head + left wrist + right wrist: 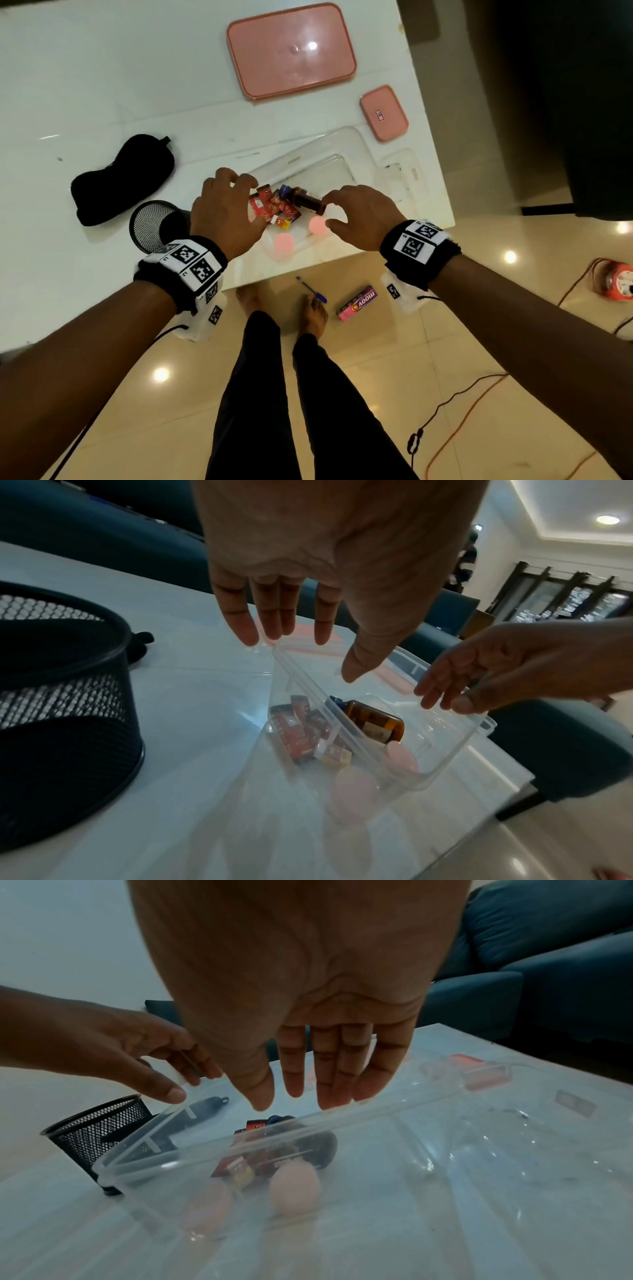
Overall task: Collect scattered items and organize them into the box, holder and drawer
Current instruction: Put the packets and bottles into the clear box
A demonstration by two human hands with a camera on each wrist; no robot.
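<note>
The white table carries a clear box at its near right corner; a black mesh holder stands just left of it; both the left hand and right hand hover over the box, fingers relaxed and apart, gripping nothing; a brown bottle and red sachets lie inside.

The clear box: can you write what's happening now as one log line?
left hand: open, over clear box | right hand: open, over box | inside: brown bottle, red packets | floor: pen
</note>
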